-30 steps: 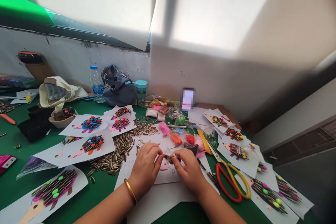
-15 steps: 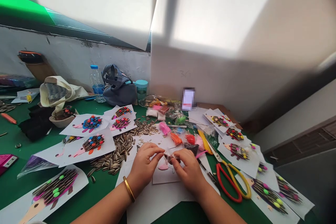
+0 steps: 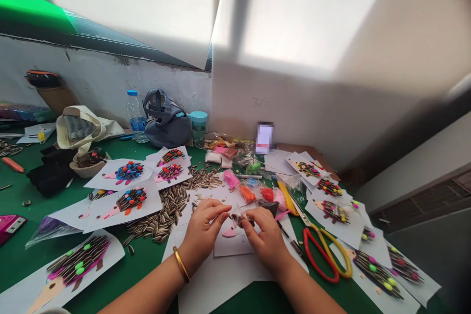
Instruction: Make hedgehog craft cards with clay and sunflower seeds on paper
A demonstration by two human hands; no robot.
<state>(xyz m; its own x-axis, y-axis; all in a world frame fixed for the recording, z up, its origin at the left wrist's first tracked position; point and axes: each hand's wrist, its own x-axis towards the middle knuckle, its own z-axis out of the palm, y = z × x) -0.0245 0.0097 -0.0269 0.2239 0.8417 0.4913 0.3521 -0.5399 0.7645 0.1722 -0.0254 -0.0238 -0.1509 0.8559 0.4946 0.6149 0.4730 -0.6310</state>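
Pinching: left hand (image 3: 204, 223) and right hand (image 3: 264, 238) clenched on small clear plastic packet (image 3: 238, 217)
Risk: loosened pinch could drop it onto paper sheet (image 3: 222, 249); hard pull could tear it

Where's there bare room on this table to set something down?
Bare green tabletop shows between the sunflower seeds and the lower-left hedgehog card, and below the red-and-yellow-handled scissors. It's crowded around the left hand and right hand, among the clay packets.

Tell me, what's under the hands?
Under the left hand and right hand lies white paper with a pink shape and a small drawing. What's right beneath the palms is covered, so it can't be seen.
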